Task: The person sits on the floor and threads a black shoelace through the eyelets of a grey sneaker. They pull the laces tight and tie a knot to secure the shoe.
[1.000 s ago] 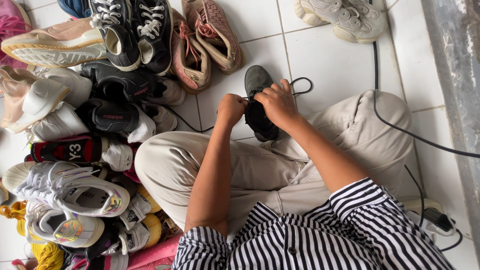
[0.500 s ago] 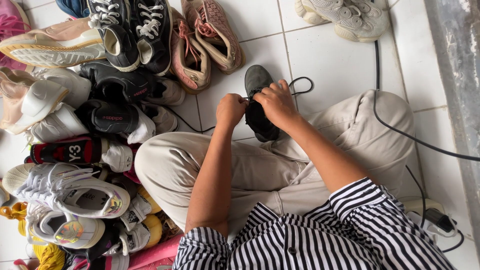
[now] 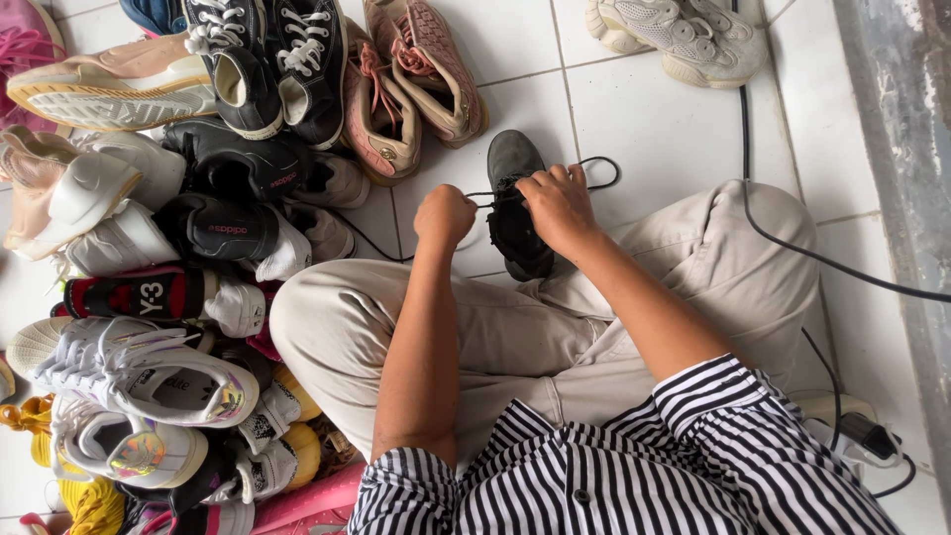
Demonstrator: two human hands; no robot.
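A dark grey shoe point(image 3: 515, 163) with a black lace point(image 3: 600, 184) lies on the white tile floor just past my crossed legs in beige trousers. My left hand point(image 3: 445, 216) is a fist pinching one end of the lace, drawn taut to the left of the shoe. My right hand point(image 3: 558, 203) rests over the middle of the shoe and grips the other part of the lace, which loops out to the right. The rear half of the shoe is hidden under my right hand.
A big pile of shoes point(image 3: 168, 248) fills the left side, with pink sneakers point(image 3: 411, 79) and black high-tops point(image 3: 267, 59) at the top. A pale chunky pair point(image 3: 684, 35) sits top right. A black cable point(image 3: 822, 258) runs to a plug point(image 3: 867, 436) at right beside a grey wall.
My left hand has pulled away to the left, drawing the lace taut. The right hand stays on the shoe.
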